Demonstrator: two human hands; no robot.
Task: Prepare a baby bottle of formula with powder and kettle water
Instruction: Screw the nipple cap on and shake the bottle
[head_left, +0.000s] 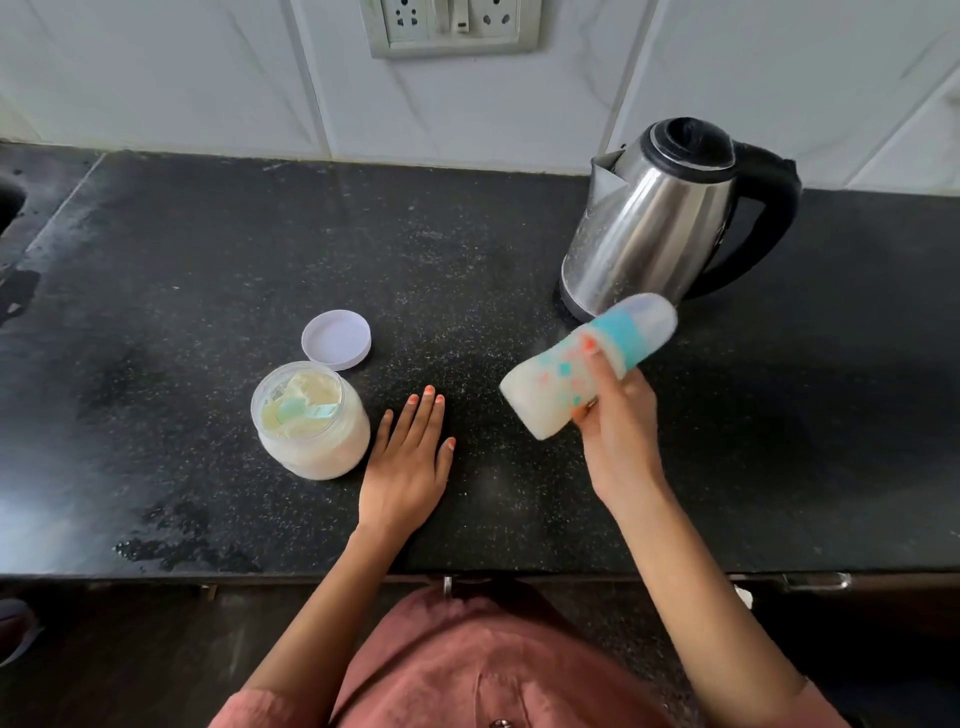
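My right hand (615, 415) grips a capped baby bottle (550, 379) with a teal collar and milky white contents, tilted nearly sideways above the counter and blurred. My left hand (410, 452) rests flat on the black counter (156, 312), fingers straight, just right of an open jar of formula powder (311, 426) with a pale green scoop inside. The jar's white lid (336, 339) lies flat behind it. A steel kettle (660, 218) with a black lid and handle stands at the back right, behind the bottle.
A switch and socket plate (449, 23) sits on the white tiled wall (208, 78) behind the counter. A sink edge (8, 202) shows at the far left. The counter's front edge (208, 574) runs above dark cabinet fronts.
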